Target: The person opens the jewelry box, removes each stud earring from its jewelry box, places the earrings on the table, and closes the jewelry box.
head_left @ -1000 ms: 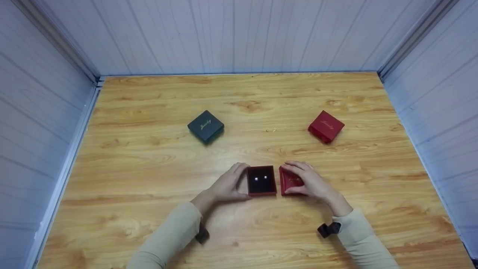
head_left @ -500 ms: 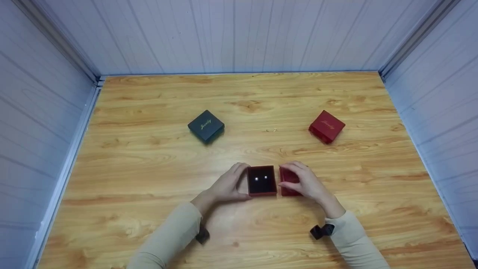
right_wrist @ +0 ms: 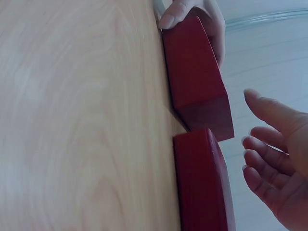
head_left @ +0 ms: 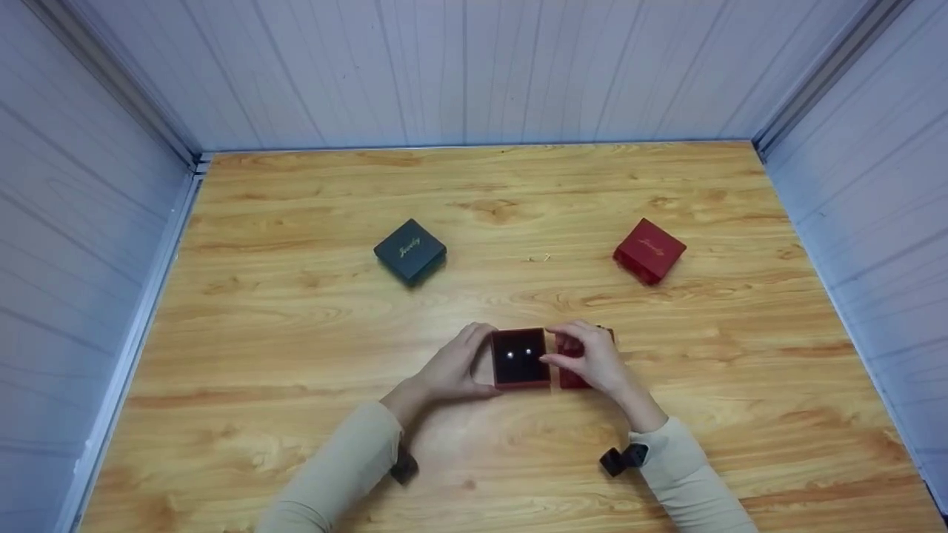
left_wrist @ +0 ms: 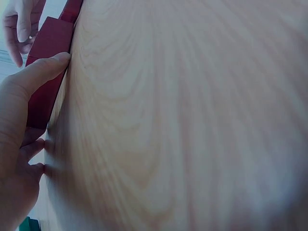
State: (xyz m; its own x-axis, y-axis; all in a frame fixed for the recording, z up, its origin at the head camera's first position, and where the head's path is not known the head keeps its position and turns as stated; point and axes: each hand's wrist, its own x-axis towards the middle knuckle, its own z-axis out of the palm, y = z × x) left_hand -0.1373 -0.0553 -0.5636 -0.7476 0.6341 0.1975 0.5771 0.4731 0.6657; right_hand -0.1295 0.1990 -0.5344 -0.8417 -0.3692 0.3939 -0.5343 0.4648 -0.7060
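A lidless red jewelry box [head_left: 521,386] stands on the table, lined with a black insert that bears two small sparkling stud earrings [head_left: 510,355]. My left hand [head_left: 449,366] grips it from the left, thumb on the near wall and fingers at the far corner. To its right, across a narrow gap, lies the red lid [head_left: 575,380], partly hidden below my right hand [head_left: 594,363]. In the right wrist view that hand holds nothing; its fingers are relaxed and apart from both the box [right_wrist: 192,67] and the lid [right_wrist: 202,180].
Farther back sit a closed dark green jewelry box [head_left: 410,250] on the left and a closed red jewelry box [head_left: 649,250] on the right. Tiny gold-coloured pieces [head_left: 546,257] lie between them. Panelled walls [head_left: 474,74] border the wooden table at the back and sides.
My right hand has let go of the lid and moved left, its fingertips now near the box's right edge. The left hand and the box have stayed in place.
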